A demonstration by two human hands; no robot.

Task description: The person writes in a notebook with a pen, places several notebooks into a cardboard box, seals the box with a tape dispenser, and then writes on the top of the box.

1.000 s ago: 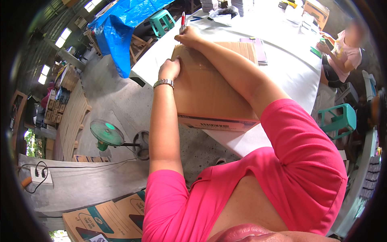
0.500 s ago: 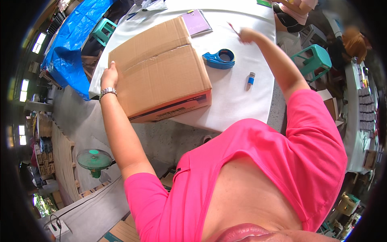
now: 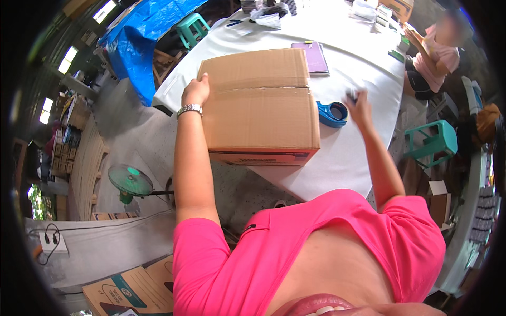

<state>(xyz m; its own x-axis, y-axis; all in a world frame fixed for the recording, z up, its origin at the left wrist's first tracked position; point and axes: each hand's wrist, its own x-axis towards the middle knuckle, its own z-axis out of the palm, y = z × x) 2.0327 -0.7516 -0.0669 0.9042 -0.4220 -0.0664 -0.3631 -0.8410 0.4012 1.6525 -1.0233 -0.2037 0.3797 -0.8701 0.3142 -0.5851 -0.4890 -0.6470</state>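
Observation:
A closed brown cardboard box lies on the near corner of a table covered with a white cloth. My left hand, a metal watch on its wrist, rests on the box's left edge at the flap seam. My right hand hovers, motion-blurred, over the table just right of a blue tape dispenser that lies beside the box. A small dark thing shows at its fingertips, and I cannot tell if it is held.
A purple notebook lies behind the box. Another person in pink sits at the table's far right. A teal stool, a blue tarp, a green floor fan and printed cartons stand around.
My right hand has come back from the far side of the table to beside the tape dispenser. My left hand has stayed on the box's left edge.

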